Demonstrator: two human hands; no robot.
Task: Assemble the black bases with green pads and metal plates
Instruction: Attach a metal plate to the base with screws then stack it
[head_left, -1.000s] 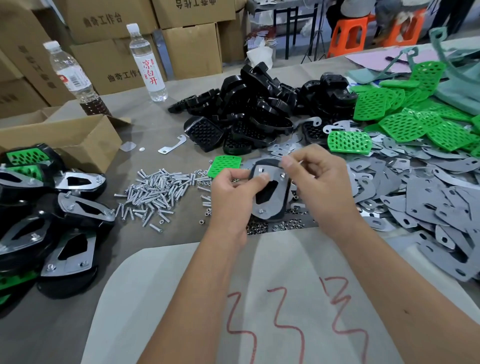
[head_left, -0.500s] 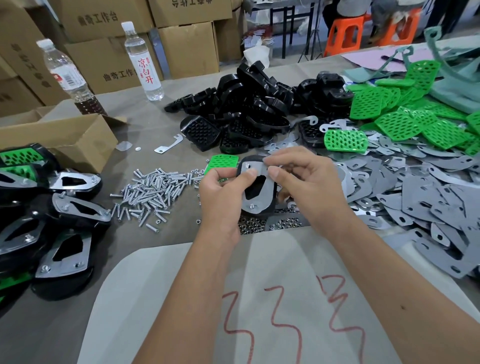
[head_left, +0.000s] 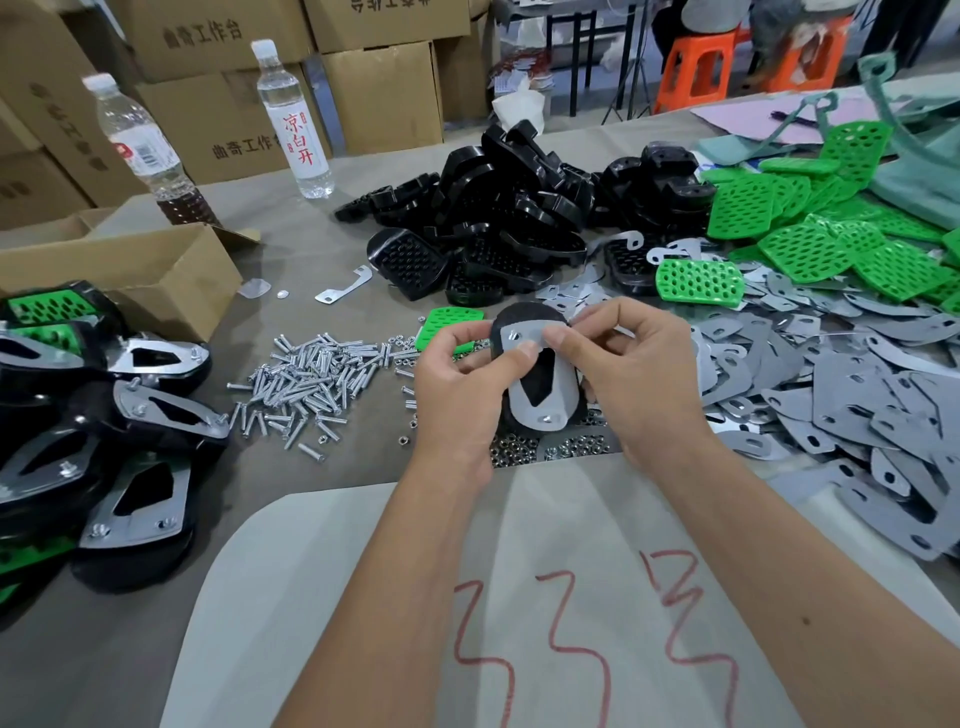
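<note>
Seen from a head camera, two bare hands hold one black base (head_left: 524, 322) just above a table (head_left: 291, 228), at centre frame. A metal plate (head_left: 545, 400) lies on the base, with screw ends showing at its top and bottom holes. The left hand (head_left: 457, 379) grips the base's left edge, thumb pressing the plate. The right hand (head_left: 634, 369) pinches the plate's upper right corner. Loose screws (head_left: 311, 379) lie left, nuts (head_left: 524, 449) just beneath the hands, a spare green pad (head_left: 447, 330) behind the left hand. Likely risk: if either thumb eases off, the plate may slide off its holes, and any unfastened screw could drop out into the nuts.
</note>
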